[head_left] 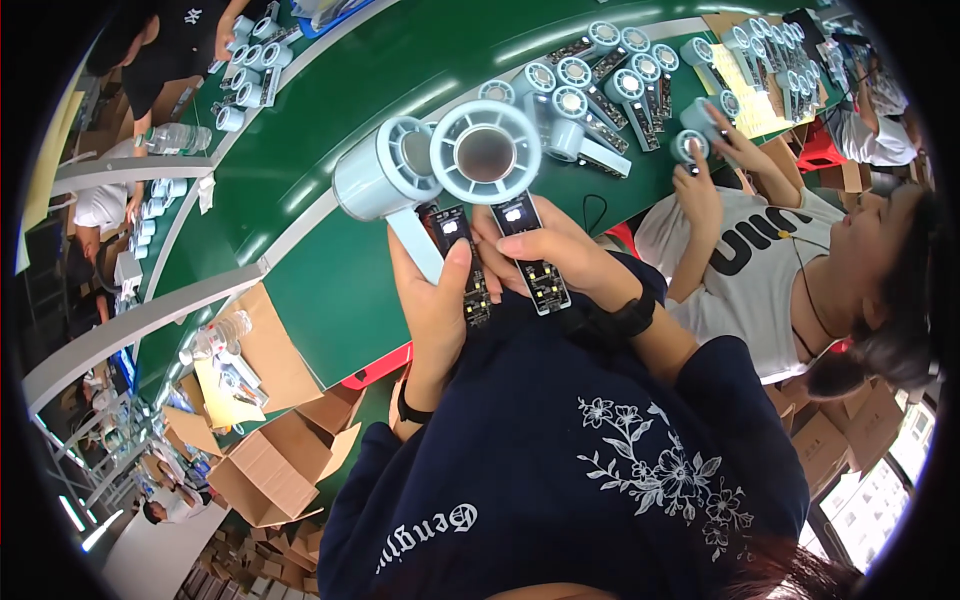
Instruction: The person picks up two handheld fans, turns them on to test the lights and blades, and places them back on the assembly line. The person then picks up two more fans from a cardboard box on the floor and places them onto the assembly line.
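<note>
My left hand (432, 295) grips the handle of a light-blue handheld fan (368, 185), its barrel tilted to the left. The thumb lies on the exposed black circuit board (453, 228) in that handle. Close beside it, my right hand (568, 255) holds a second light-blue handheld fan (487, 155), its round spoked end facing up at me. My right thumb presses on this one's circuit board (540, 285). A small white light glows near the top of each board. The two fan heads overlap in view; whether they touch I cannot tell.
Several similar fans (570, 102) lie on the green table (340, 330) beyond my hands. At right, a co-worker's hands (715, 150) handle fans. A grey rail (150, 325) crosses at left, near a plastic bottle (215, 335) and an open cardboard box (270, 470).
</note>
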`<state>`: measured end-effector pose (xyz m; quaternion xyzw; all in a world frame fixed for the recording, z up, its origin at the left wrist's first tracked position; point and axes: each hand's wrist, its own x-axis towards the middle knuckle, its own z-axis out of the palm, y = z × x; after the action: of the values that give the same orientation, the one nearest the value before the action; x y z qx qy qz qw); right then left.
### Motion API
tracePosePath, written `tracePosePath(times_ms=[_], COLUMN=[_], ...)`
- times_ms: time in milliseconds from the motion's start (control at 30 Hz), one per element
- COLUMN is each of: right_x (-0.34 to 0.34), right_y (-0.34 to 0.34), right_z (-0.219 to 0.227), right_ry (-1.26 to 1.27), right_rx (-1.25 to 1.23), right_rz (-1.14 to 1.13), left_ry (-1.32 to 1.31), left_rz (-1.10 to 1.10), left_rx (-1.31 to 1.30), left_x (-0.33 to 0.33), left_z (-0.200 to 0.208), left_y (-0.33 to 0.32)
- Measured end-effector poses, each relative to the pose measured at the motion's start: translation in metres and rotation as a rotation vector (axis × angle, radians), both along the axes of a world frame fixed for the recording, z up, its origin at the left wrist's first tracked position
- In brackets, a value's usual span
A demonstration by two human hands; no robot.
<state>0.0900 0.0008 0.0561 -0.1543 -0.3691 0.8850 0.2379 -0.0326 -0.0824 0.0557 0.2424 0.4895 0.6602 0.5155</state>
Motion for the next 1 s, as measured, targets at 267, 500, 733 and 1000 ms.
tracePosePath(times_ms=[267, 500, 733, 1000], right_x=[0.008, 0.008, 0.021, 0.046], right_y=[-0.001, 0.001, 0.007, 0.023], right_z=[0.005, 0.006, 0.003, -0.006], right_ry=[0.005, -0.003, -0.015, 0.033], right_rx=[0.033, 0.022, -0.003, -0.024], right_rz=[-0.030, -0.054, -0.215, -0.429], left_ry=[0.021, 0.118, 0.051, -0.021], left_rz=[0.006, -0.013, -0.210, -0.452], left_rx=[0.042, 0.041, 0.047, 0.018], left_x=[0.010, -0.002, 0.002, 0.022], left_z=[0.006, -0.009, -0.005, -0.005], left_y=[0.006, 0.008, 0.035, 0.080])
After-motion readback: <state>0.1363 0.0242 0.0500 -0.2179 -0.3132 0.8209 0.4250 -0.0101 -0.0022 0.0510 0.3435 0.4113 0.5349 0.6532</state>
